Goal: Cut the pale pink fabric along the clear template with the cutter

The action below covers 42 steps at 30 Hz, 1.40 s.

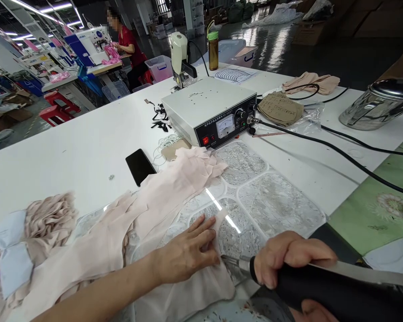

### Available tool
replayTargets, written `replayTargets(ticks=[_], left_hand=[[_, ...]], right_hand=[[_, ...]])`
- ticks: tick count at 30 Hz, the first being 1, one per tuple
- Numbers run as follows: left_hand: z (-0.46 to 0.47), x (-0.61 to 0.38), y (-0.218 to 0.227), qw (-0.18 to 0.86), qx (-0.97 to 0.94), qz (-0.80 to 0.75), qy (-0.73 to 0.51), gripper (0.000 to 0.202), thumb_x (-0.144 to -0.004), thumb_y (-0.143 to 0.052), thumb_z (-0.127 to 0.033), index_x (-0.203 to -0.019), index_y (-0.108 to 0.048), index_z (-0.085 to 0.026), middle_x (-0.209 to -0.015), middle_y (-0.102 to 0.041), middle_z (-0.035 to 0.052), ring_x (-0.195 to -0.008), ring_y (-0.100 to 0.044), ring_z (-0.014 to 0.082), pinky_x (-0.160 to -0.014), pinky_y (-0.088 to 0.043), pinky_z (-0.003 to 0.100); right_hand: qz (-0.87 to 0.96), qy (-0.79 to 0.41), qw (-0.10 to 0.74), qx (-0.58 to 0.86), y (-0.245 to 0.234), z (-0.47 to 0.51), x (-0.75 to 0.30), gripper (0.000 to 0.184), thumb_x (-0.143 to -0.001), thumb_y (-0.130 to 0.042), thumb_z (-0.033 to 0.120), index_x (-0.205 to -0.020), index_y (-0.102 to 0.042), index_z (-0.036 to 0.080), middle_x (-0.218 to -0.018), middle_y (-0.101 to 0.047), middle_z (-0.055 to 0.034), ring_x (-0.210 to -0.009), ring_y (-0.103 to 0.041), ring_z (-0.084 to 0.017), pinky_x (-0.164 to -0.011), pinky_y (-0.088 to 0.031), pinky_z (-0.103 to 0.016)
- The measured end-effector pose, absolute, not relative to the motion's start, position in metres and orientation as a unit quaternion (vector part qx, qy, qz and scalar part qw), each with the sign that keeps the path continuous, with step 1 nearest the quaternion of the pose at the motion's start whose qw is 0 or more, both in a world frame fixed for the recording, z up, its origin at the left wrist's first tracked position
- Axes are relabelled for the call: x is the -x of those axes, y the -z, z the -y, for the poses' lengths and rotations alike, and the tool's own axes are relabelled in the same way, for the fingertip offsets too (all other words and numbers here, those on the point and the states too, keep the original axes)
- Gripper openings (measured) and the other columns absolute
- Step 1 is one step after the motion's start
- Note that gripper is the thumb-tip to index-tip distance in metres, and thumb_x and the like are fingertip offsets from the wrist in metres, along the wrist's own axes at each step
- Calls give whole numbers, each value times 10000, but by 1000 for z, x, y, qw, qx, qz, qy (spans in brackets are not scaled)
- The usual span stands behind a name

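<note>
We should press pale-pink fabric (195, 295) flat under our half-open left hand (188, 250), right hand (289, 255) wrapped round the ultrasonic handpiece (322, 287).

pretty clearly a garment sewing workshop, a person in red (130, 44) at an industrial sewing machine (89, 45), strip lights (55, 7) overhead, red plastic stools (56, 115), cardboard boxes (307, 35), cut pale-pink fabric pieces (174, 181) heaped on a white worktable (57, 165)
</note>
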<state>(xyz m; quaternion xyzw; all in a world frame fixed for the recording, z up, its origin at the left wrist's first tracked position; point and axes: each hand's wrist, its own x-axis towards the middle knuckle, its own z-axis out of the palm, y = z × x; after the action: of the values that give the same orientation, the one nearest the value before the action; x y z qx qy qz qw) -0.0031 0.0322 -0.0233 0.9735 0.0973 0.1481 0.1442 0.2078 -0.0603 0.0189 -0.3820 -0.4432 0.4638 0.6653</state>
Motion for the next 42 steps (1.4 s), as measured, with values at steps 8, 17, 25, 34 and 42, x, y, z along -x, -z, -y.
replayTargets(ticks=[8,17,25,34,42], left_hand=[[-33,3,21,145,-973,-94,-155,120,-952,-526,-124,-914,-636,-148,-1122,-573,126,-1414,-287,316,-1135,-326,521],[-33,4,23,143,-974,-97,-148,91,-931,-567,-129,-911,-650,-157,-1143,-577,125,-1409,-297,318,-1143,-312,511],[-34,4,23,143,-973,-91,-157,98,-944,-552,-147,-910,-643,-156,-1134,-576,126,-1415,-284,319,-1140,-318,512],[-34,5,25,145,-972,-87,-166,94,-941,-558,-139,-890,-637,-146,-1109,-584,129,-1417,-276,323,-1147,-303,525],[-34,4,24,139,-972,-87,-170,100,-942,-556,-148,-882,-636,-150,-1111,-582,122,-1409,-297,318,-1147,-309,509]], right_hand=[[450,-419,699,364,-12,48,-207,113,-867,-533,341,-971,-525,299,-783,-481,-40,-600,-520,-179,-513,-501,-366],[448,-417,695,376,-14,40,-201,113,-871,-554,390,-921,-520,294,-772,-498,-15,-562,-531,-160,-502,-494,-348],[461,-429,675,385,-17,38,-205,95,-869,-566,370,-919,-533,295,-752,-518,-12,-578,-551,-166,-528,-497,-345],[466,-436,682,358,-10,37,-202,79,-883,-544,330,-953,-527,296,-789,-523,-10,-597,-557,-165,-548,-510,-346],[462,-452,680,346,-10,39,-208,87,-893,-538,344,-962,-523,292,-819,-501,-6,-619,-552,-152,-561,-522,-339]])
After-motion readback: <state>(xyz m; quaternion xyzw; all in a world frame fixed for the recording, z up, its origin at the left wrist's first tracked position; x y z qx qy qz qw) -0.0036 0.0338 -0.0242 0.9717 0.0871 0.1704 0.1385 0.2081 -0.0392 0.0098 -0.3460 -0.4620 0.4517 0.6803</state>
